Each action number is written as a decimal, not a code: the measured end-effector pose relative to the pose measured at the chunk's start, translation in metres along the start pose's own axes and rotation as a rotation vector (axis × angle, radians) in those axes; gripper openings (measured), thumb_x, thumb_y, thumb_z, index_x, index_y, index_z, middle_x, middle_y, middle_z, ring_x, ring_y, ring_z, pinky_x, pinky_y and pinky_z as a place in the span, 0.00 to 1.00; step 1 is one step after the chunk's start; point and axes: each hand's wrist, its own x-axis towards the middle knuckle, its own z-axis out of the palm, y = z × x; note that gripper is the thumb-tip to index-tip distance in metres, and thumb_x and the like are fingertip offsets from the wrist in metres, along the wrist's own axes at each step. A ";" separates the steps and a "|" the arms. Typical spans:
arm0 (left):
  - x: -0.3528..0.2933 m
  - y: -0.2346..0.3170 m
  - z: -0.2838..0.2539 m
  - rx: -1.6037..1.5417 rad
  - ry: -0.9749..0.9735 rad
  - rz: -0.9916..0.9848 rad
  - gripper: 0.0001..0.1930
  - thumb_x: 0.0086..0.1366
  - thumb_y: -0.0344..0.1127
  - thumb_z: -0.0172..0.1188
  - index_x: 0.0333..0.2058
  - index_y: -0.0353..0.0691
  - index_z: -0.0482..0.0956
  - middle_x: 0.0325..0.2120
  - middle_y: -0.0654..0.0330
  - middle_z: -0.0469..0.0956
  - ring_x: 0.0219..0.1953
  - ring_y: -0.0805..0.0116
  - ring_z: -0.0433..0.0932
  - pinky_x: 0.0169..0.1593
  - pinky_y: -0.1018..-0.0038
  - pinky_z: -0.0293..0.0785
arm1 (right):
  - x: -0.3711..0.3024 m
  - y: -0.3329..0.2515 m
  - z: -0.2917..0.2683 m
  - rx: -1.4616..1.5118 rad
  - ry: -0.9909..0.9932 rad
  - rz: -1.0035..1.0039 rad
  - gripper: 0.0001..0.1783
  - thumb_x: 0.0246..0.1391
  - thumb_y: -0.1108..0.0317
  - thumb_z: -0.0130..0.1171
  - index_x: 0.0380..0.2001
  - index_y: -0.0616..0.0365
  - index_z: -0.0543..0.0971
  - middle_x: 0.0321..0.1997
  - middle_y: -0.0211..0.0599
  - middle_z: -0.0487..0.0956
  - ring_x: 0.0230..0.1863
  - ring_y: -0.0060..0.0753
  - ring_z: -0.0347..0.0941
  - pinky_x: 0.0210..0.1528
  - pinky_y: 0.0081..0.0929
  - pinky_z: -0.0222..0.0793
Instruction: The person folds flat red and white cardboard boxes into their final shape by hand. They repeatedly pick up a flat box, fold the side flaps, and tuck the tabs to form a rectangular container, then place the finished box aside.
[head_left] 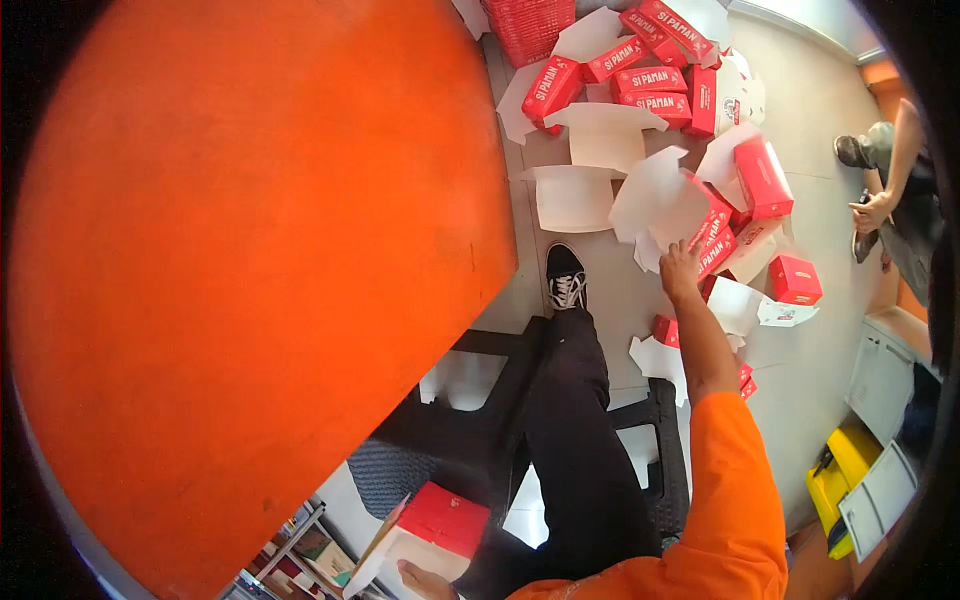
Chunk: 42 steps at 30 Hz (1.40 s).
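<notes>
My left hand [425, 580] is closed on a red and white cardboard food box [442, 520] at the bottom, beside the table edge. Its thumb lies on the white side; the other fingers are hidden. My right arm reaches forward to the pile of boxes on the floor. There my right hand [681, 272] has its fingers bent on the edge of a red and white box with its white lid [660, 200] standing open. More red boxes [762, 178] lie against it, some with lids raised.
An orange table [270, 250] fills the left side. Dark stools [490, 400] stand around my leg. A red plastic basket [530, 28] is at the far end. Another person [900, 190] sits at the right, above a yellow bin [842, 485] and grey cabinets [880, 385].
</notes>
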 end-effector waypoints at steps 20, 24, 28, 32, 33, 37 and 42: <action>0.116 0.156 -0.022 -1.048 0.084 -0.637 0.28 0.79 0.52 0.43 0.50 0.32 0.82 0.35 0.40 0.85 0.40 0.46 0.85 0.45 0.61 0.77 | -0.471 -0.111 -0.272 0.887 0.927 -1.378 0.18 0.47 0.79 0.66 0.45 0.62 0.81 0.38 0.39 0.81 0.37 0.40 0.78 0.38 0.36 0.75; 0.113 0.159 -0.020 -1.223 0.104 -0.606 0.26 0.79 0.52 0.42 0.49 0.37 0.83 0.36 0.37 0.83 0.43 0.36 0.83 0.45 0.56 0.77 | -0.481 -0.180 -0.273 0.578 0.845 -1.660 0.20 0.46 0.72 0.62 0.46 0.60 0.81 0.39 0.33 0.78 0.42 0.34 0.77 0.45 0.35 0.73; 0.114 0.163 -0.021 -1.245 0.139 -0.557 0.24 0.79 0.52 0.42 0.53 0.43 0.82 0.37 0.39 0.83 0.45 0.34 0.81 0.47 0.54 0.77 | -0.464 -0.236 -0.255 0.430 0.845 -1.645 0.20 0.49 0.70 0.59 0.48 0.59 0.80 0.38 0.30 0.77 0.42 0.34 0.76 0.46 0.33 0.69; 0.107 0.164 -0.030 -1.289 0.148 -0.556 0.23 0.79 0.50 0.43 0.54 0.41 0.81 0.41 0.40 0.84 0.46 0.37 0.82 0.49 0.56 0.78 | -0.466 -0.256 -0.255 0.398 0.769 -1.652 0.20 0.50 0.71 0.58 0.49 0.60 0.79 0.36 0.31 0.76 0.41 0.34 0.75 0.45 0.34 0.67; 0.108 0.162 -0.030 -1.325 0.175 -0.549 0.23 0.79 0.49 0.44 0.54 0.40 0.81 0.42 0.41 0.84 0.46 0.39 0.83 0.49 0.57 0.78 | -0.469 -0.258 -0.255 0.394 0.757 -1.639 0.20 0.50 0.71 0.58 0.49 0.60 0.79 0.36 0.31 0.76 0.41 0.34 0.75 0.45 0.34 0.68; 0.095 0.161 -0.041 -1.593 0.335 -0.663 0.24 0.77 0.50 0.50 0.54 0.34 0.80 0.43 0.43 0.84 0.46 0.50 0.85 0.50 0.62 0.78 | -0.477 -0.256 -0.255 0.418 0.739 -1.671 0.18 0.51 0.72 0.57 0.47 0.60 0.80 0.35 0.32 0.76 0.41 0.35 0.76 0.47 0.36 0.68; 0.097 0.160 -0.061 -1.138 0.254 -0.536 0.18 0.68 0.40 0.63 0.50 0.33 0.82 0.41 0.44 0.85 0.37 0.53 0.86 0.44 0.63 0.79 | -0.473 -0.243 -0.252 0.547 0.706 -1.735 0.16 0.52 0.74 0.59 0.46 0.58 0.80 0.40 0.34 0.79 0.46 0.35 0.77 0.55 0.36 0.68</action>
